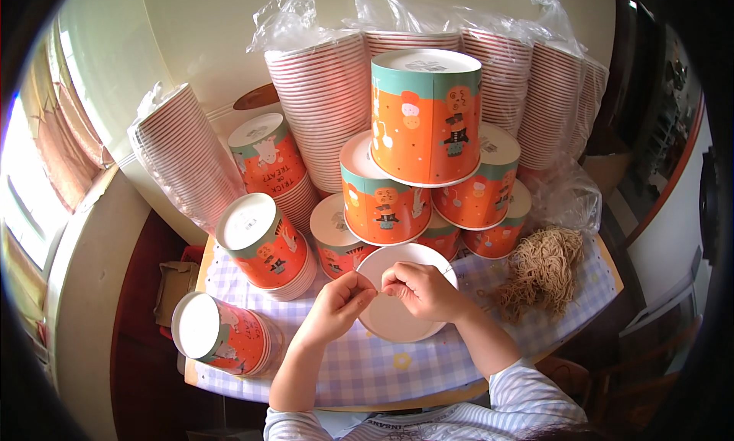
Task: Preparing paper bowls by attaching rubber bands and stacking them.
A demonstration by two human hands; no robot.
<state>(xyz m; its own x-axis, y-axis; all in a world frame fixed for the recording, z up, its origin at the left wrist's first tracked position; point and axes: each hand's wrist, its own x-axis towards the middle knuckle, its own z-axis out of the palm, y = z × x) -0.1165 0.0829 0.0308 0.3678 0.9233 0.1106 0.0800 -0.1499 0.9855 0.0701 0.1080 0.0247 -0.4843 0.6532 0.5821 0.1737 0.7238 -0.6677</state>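
My left hand (344, 299) and my right hand (420, 290) meet above a paper bucket (396, 330), whose round white inside faces up. Both hands are closed in a pinch, with the fingertips almost touching. What they pinch is too small or too hidden to make out. A thin dark line shows at the bucket's rim behind my right hand; I cannot tell whether it is a cord or a wire. To the right lies a tangled heap of beige cord (544, 269).
Orange and green paper buckets (427, 120) stand upside down in a pyramid behind my hands. Shorter stacks (264, 242) and a tilted one (229, 338) are at left. Tall plastic-wrapped stacks (317, 97) line the back. A checked cloth (359, 380) covers the table.
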